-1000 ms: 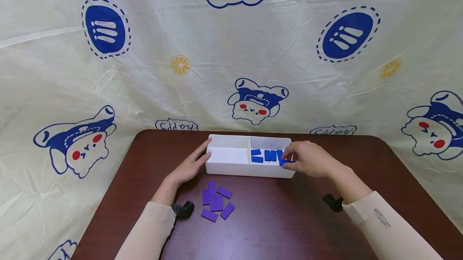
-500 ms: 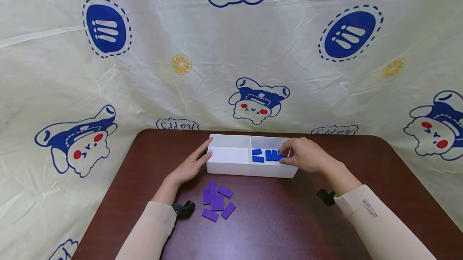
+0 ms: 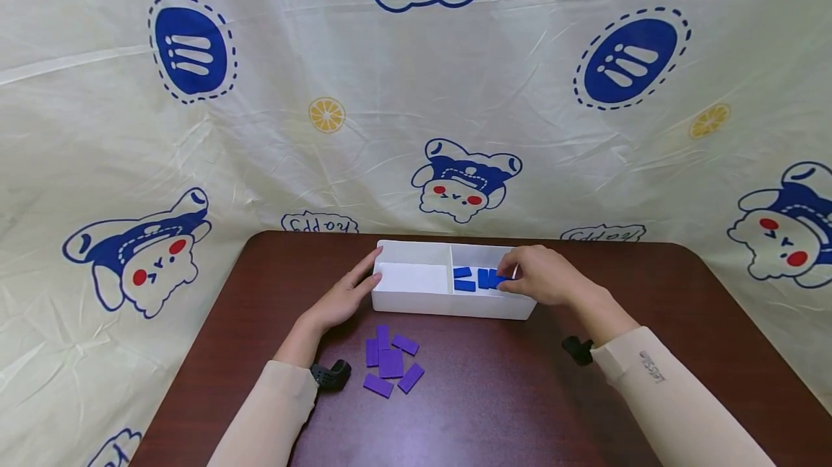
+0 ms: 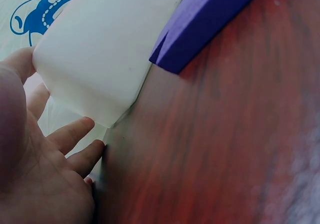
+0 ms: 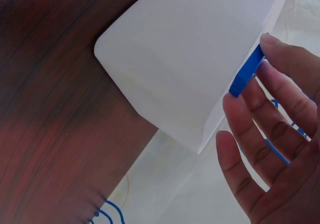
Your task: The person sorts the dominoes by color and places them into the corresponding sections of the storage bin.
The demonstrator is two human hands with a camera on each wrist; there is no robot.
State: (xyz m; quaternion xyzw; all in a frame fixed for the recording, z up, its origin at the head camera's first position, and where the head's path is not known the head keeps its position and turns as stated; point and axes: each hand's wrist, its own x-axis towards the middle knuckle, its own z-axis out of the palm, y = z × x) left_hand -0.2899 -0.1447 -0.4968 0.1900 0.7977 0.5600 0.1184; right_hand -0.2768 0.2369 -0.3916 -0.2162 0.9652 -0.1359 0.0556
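A white box [image 3: 448, 304] with two compartments lies across the far part of the table. My left hand [image 3: 339, 299] rests at its left end, and in the left wrist view the extended fingers [image 4: 75, 134] touch the outer wall. Over the right compartment, my right hand [image 3: 549, 276] pinches a flat blue block [image 5: 247, 72] between thumb and fingers, partly hidden by them in the head view. Several other blue blocks [image 3: 464, 286] lie on that compartment's floor, left of the right hand. The left compartment shows only its white floor [image 3: 412, 279].
Several purple blocks [image 3: 391, 364] lie in a loose cluster on the brown table [image 3: 494, 395], in front of the box. A patterned cloth [image 3: 260, 149] hangs behind the table's far edge. Dark wrist devices, such as the left one [image 3: 331, 375], sit below both hands.
My right hand has moved a little left inside the right compartment, bringing the blue block up to the others. The left hand stays at the box's end.
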